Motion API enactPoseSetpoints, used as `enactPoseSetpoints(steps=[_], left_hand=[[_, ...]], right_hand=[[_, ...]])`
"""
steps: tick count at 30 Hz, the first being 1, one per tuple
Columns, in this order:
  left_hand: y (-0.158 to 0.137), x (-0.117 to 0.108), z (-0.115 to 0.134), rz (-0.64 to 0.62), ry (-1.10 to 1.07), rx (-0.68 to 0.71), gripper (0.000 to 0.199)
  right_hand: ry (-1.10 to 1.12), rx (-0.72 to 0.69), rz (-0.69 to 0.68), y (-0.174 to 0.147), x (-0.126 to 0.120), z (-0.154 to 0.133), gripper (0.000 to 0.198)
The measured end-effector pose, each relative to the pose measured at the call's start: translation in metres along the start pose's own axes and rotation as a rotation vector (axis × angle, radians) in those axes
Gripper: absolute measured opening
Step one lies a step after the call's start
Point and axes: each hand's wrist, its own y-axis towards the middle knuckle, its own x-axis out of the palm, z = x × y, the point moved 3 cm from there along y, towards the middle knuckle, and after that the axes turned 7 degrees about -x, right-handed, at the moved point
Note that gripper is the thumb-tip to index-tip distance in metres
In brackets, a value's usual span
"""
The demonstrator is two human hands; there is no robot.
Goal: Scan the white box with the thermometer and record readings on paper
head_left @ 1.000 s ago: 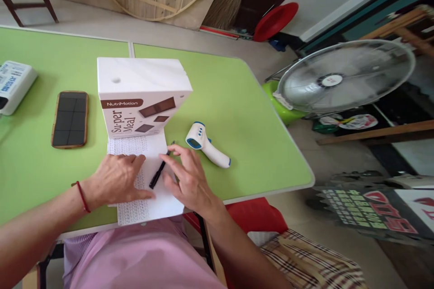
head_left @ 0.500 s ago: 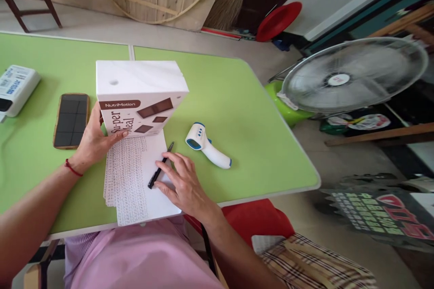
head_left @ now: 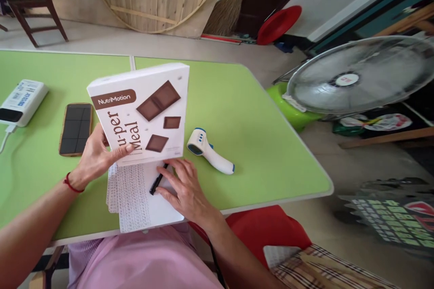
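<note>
My left hand [head_left: 96, 153] grips a white box [head_left: 176, 99] at its lower left corner, thumb on the front. The box is printed "NutriMotion" and "Meal" and shows brown chocolate-like pieces. It is tilted, its front facing up towards me, above handwritten sheets [head_left: 134, 203]. My right hand [head_left: 185, 185] rests on the paper with its fingers apart, the fingertips reaching over a black pen [head_left: 156, 184] and the thumb by its lower end. The pen lies flat on the sheet, and its upper end is partly hidden by the fingers and the box.
A white and blue infrared thermometer [head_left: 212, 153] lies to the right on the green table [head_left: 257, 153]. On the left are a phone [head_left: 76, 128] and a white power bank [head_left: 25, 101] with a cable. A fan [head_left: 349, 79] stands beyond the table's right edge, and a red chair [head_left: 267, 230] is beside me.
My left hand has tipped the box back, so more of its printed front shows and less of its white top. My right hand stays by the pen. The view has shifted slightly.
</note>
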Motion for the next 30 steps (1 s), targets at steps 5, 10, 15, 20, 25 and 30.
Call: enactPoseSetpoints(steps=[5, 10, 15, 20, 25, 30], left_hand=[[-0.004, 0.001, 0.000, -0.215, 0.069, -0.137, 0.062], [0.000, -0.001, -0.009, -0.210, 0.154, -0.154, 0.071], [0.004, -0.004, -0.012, -0.243, 0.129, -0.110, 0.078], [0.005, -0.003, -0.010, -0.300, 0.154, 0.019, 0.066], [0.005, -0.002, -0.007, -0.319, 0.124, 0.060, 0.060], [0.004, -0.003, -0.008, -0.299, 0.077, 0.049, 0.065]], right_hand=[[-0.053, -0.015, 0.081, -0.001, 0.004, 0.000, 0.039], [-0.009, -0.024, 0.248, -0.001, -0.003, 0.001, 0.024], [0.021, -0.021, 0.439, -0.006, -0.022, 0.024, 0.015], [-0.306, 0.369, 0.285, -0.017, -0.029, 0.081, 0.038], [-0.242, 0.447, 0.084, -0.020, -0.022, 0.114, 0.044], [0.154, 0.566, 0.459, -0.015, -0.043, 0.072, 0.047]])
